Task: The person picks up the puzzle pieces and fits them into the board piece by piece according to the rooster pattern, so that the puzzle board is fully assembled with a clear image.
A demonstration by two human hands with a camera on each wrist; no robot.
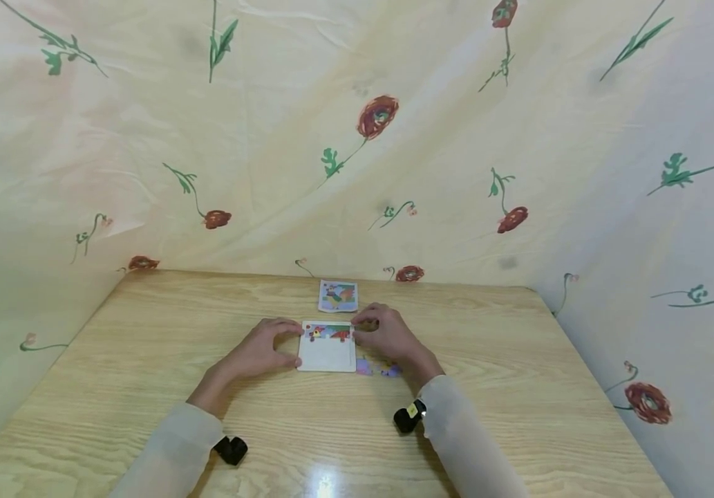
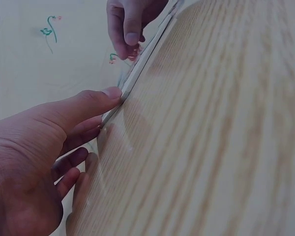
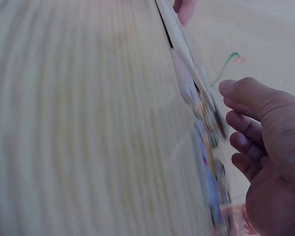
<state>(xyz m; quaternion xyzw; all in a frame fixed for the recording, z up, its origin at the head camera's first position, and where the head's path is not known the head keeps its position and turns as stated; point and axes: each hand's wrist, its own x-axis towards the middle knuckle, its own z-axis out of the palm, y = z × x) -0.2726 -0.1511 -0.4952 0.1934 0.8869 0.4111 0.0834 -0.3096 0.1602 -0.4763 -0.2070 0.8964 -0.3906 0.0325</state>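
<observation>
A white puzzle tray [image 1: 327, 356] lies on the table, with a strip of colourful pieces [image 1: 332, 333] along its far side. My left hand [image 1: 263, 348] holds the tray's left edge, thumb at the near corner and a finger at the far corner; the left wrist view shows the thumb [image 2: 110, 93] on the rim. With bent fingers, my right hand [image 1: 388, 335] is at the tray's far right corner. Whether it pinches a piece there is hidden. Loose puzzle pieces [image 1: 364, 366] lie right of the tray, partly under the right hand; they appear blurred in the right wrist view.
Behind the tray lies a picture card [image 1: 338, 296] with a colourful print. The wooden table [image 1: 307, 422] ends at a flowered cloth [image 1: 269, 173] hanging behind and at both sides. Small black devices [image 1: 231, 451] sit at both wrists.
</observation>
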